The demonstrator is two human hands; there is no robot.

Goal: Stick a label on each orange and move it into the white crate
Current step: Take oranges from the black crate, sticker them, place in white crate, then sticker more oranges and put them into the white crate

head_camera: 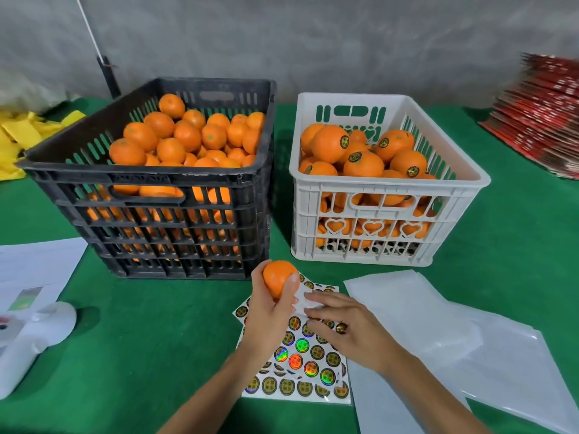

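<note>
**Peeling the next label, orange held ready**

The left hand [269,311] grips an unlabelled orange [279,278], fingers and thumb curled round it, just above the near end of the sticker sheet [297,364] and in front of the gap between the two crates. The right hand [341,324] lies on the sheet with fingers extended, the fingertips [308,297] at a bare white patch where labels are already gone.

To do this well, I judge the fingertips should lift one label by its edge only — keeping the glue off the skin — while the left hand turns a smooth side of the orange upward; then press from the centre outward so it lies flat.

The white crate [388,183] stands beyond the hands, part-filled with labelled oranges; the black crate [150,183] to its left holds the plain ones.

Whether a label is already pinched I cannot tell — the fingertips cover that spot. The far side of the held orange is hidden. The printing on the labels is too small to read.
</note>
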